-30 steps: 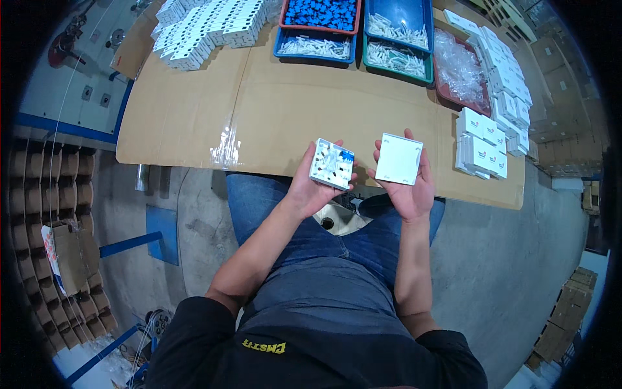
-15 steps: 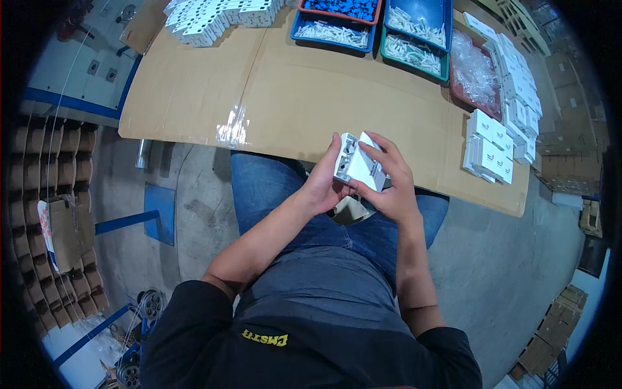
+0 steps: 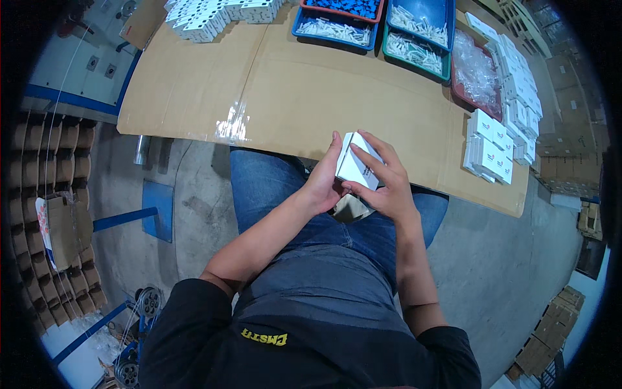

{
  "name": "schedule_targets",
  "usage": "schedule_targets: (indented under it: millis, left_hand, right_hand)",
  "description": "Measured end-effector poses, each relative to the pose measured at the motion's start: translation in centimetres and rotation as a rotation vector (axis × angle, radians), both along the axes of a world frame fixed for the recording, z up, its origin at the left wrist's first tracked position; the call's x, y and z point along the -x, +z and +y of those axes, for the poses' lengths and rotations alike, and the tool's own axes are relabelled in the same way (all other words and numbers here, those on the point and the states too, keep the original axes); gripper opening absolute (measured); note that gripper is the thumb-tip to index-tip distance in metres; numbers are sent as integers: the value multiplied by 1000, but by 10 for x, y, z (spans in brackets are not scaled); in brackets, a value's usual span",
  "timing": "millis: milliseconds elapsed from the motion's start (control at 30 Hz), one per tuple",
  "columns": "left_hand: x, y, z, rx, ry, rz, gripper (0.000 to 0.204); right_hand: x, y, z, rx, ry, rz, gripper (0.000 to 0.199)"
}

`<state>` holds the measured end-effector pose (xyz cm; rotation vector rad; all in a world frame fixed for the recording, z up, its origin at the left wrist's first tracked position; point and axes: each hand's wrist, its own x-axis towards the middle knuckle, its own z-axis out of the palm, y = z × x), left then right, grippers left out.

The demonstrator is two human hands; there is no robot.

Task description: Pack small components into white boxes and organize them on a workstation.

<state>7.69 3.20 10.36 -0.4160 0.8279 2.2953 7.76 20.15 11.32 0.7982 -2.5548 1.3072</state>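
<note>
Between my hands, over my lap at the table's front edge, is a small white plastic box (image 3: 355, 170) with a flat cover. The cover lies over the body, and a thin dark seam shows along its left side. My left hand (image 3: 320, 185) wraps the box from the left and below, its thumb along the left side. From the right my right hand (image 3: 392, 185) grips the cover, with fingers spread over its top and the thumb at the near edge. The underside of the box is hidden by my hands. Just below them a beige object (image 3: 352, 209) shows, its kind unclear.
Cardboard covers the table (image 3: 304, 97). Many white boxes (image 3: 210, 19) stand at the far left. Blue trays (image 3: 334, 35) of white pieces and a red tray (image 3: 340, 8) of blue parts sit at the back. White covers (image 3: 490, 149) are stacked right, beside a bin of clear plastic bags (image 3: 476, 71).
The cover has come down over the box's body, hiding the inner parts that showed before. My right fingers have shifted left across the cover.
</note>
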Motion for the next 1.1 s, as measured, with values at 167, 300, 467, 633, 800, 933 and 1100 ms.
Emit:
schedule_targets:
  millis: [167, 300, 467, 633, 800, 933, 1100]
  left_hand:
    - [0, -9, 0, 18, 6, 12, 73]
    - [0, -5, 1, 26, 9, -4, 71]
    - [0, -10, 2, 36, 15, -13, 69]
    - [-1, -8, 4, 57, 3, 6, 67]
    - [-2, -8, 5, 65, 8, -3, 66]
    - [-3, -12, 5, 50, -4, 3, 64]
    - [-3, -15, 8, 39, 6, 7, 63]
  right_hand:
    - [-1, 2, -1, -3, 0, -30, 73]
    - [-2, 0, -1, -16, -7, -9, 73]
    - [-2, -3, -2, 5, -11, -11, 73]
    - [-1, -2, 0, 26, -10, 0, 73]
    - [-1, -4, 3, -9, 6, -13, 74]
    - [-1, -6, 4, -25, 21, -2, 74]
    - [-2, -9, 7, 22, 12, -16, 73]
